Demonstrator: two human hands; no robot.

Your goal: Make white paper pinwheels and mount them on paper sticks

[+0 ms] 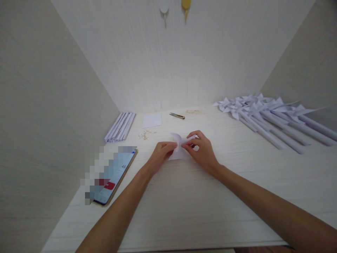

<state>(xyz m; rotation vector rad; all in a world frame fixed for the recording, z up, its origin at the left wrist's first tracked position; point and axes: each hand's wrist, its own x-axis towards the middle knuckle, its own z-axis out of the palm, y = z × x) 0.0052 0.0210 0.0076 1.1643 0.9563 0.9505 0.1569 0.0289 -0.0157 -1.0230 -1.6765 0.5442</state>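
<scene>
A white paper piece (179,153) with curled-up corners is between my two hands, low over the white table. My left hand (163,154) pinches its left side, thumb and fingers pressed together near the middle. From the right, my right hand (201,150) grips a raised flap of the same paper, its fingertips close to the paper's centre. Whether a small part sits between the fingertips is too fine to make out. Just beyond the hands lie small pale sticks and bits (146,134), and a flat stack of white paper squares (152,121).
Small thread snips (177,115) lie near the back wall beside more pale bits (192,112). Rolled paper tubes (120,127) are stacked at left, behind a phone (116,179). Several paper pinwheels (263,110) on tube handles are heaped at right. Two hooks (186,5) hang on the wall.
</scene>
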